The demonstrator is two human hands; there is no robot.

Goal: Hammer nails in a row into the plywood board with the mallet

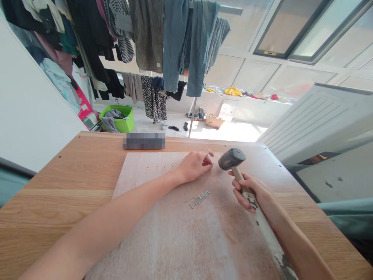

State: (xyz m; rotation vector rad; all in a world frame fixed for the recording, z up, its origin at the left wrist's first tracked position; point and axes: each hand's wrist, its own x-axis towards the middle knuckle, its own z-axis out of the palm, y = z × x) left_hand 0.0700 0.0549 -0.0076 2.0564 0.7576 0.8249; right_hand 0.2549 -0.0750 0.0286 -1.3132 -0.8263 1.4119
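My left hand (196, 165) rests on a pale wooden board (180, 241), thumb and finger pinched near its far side on what looks like a small nail, barely visible at the fingertips. In my right hand (250, 190) is the handle of a mallet (232, 158) with a dark, rounded head. The head is held just to the right of my left fingertips, apart from them. A small pile of silver nails (199, 199) lies on the board between my arms. Several small dark dots (156, 167) form a row on the board, left of my left hand.
The board lies on a wooden table (37, 202). A blurred grey block (143, 141) sits near the table's far edge. Beyond are hanging clothes (175, 42), a green basket (124, 121) with cloth inside, and a cardboard box (214, 121). A white ribbed panel (314, 116) stands at the right.
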